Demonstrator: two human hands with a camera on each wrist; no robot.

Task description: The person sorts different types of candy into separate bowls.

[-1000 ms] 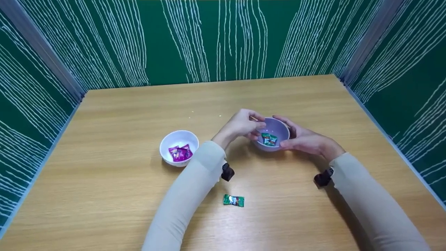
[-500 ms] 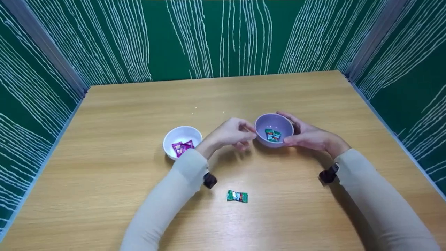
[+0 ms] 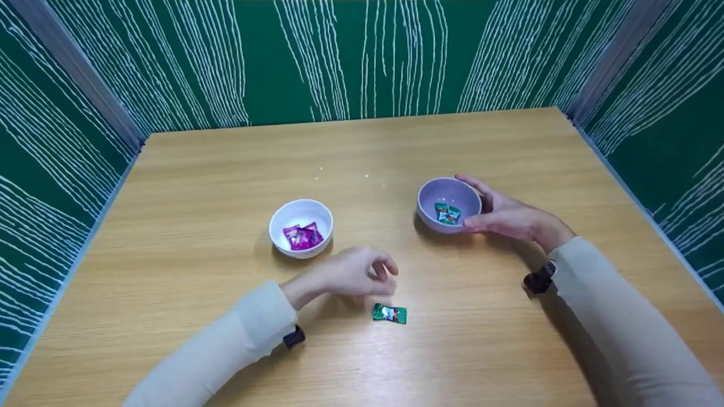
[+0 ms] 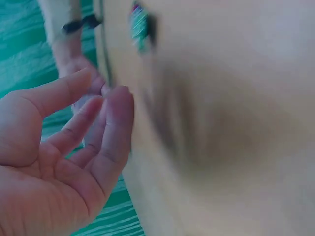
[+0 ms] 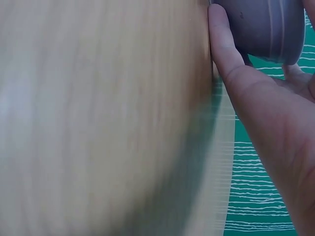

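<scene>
My right hand (image 3: pixel 512 219) holds the purple bowl (image 3: pixel 435 221) by its right side, thumb at the near rim and fingers round the back. In the right wrist view the thumb lies along the wall of the bowl (image 5: pixel 268 29). Green wrapped candies (image 3: pixel 448 213) lie inside. My left hand (image 3: pixel 359 272) hovers over the table with fingers loosely bent and nothing between them. Just below its fingertips, on the wood, lies a single green wrapped candy (image 3: pixel 389 314). The left wrist view shows that candy (image 4: pixel 139 27) apart from the hand.
A white bowl (image 3: pixel 301 253) with several purple wrapped candies (image 3: pixel 304 236) stands left of the purple bowl, behind my left wrist. Tiny pale specks (image 3: pixel 366 176) dot the wooden table (image 3: pixel 226 169). Green panels with white streaks (image 3: pixel 266 62) close off the back and sides.
My left hand has left the purple bowl's rim and come down and left toward the single green candy. My right hand still grips the bowl. The view has shifted slightly.
</scene>
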